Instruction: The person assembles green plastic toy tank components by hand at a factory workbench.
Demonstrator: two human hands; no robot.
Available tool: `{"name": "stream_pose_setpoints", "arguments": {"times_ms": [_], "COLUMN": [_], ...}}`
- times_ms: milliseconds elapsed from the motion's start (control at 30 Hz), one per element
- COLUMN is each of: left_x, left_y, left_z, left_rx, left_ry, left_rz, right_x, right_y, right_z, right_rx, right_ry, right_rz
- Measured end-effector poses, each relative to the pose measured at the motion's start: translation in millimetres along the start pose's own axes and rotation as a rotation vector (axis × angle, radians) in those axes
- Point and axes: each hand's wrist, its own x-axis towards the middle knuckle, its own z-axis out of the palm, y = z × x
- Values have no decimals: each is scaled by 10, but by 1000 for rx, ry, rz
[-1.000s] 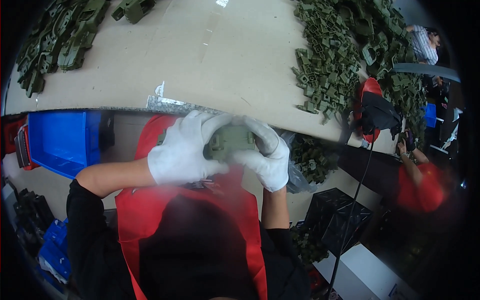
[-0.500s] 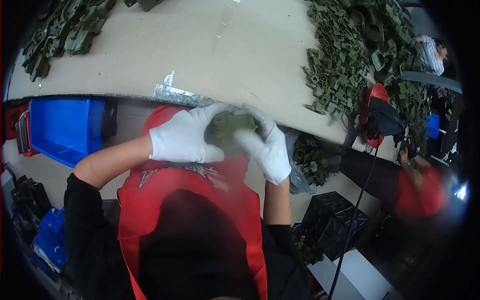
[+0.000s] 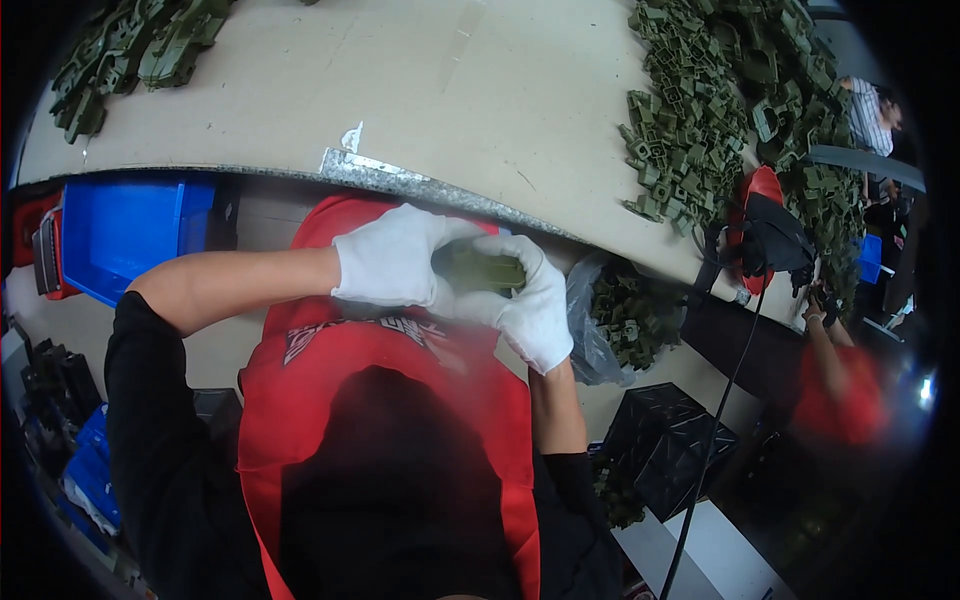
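In front of my red apron, just below the table edge, an olive-green moulded plastic part (image 3: 490, 268) is held between both white-gloved hands. My left hand (image 3: 395, 255) is closed on its left side. My right hand (image 3: 535, 305) curls round its right and near sides, fingers bent. The gloves cover much of the part, so its full shape is hidden.
The pale table (image 3: 400, 90) has a worn metal edge strip. Small green parts (image 3: 690, 140) are heaped at its right, longer green pieces (image 3: 165, 45) at far left. Below are a blue bin (image 3: 183, 225), a plastic bag (image 3: 583, 330) and a black box (image 3: 665, 450). A co-worker (image 3: 840, 390) is at right.
The green part has been turned in my hands and now shows less of itself. My right fingers have curled round it, and my left hand has shifted slightly right.
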Motion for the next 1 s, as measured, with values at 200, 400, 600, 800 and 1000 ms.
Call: {"name": "stream_pose_setpoints", "arguments": {"times_ms": [200, 400, 600, 800, 1000], "left_x": [107, 159, 900, 1030, 901], "left_y": [342, 813, 457, 168, 283], "left_z": [-177, -554, -1131, -1271, -1138], "left_rx": [189, -112, -332, -504, -381], "left_ry": [-107, 251, 132, 383, 428], "left_rz": [-32, 253, 434, 342, 366], "right_x": [-25, 80, 779, 800, 1170], "right_y": [-26, -205, -262, -882, -1549], "right_z": [-251, -786, -853, -694, -15], "right_rx": [-110, 471, 354, -786, -873], "right_ry": [92, 453, 455, 784, 462], "right_rz": [-201, -536, -516, -569, -557]}}
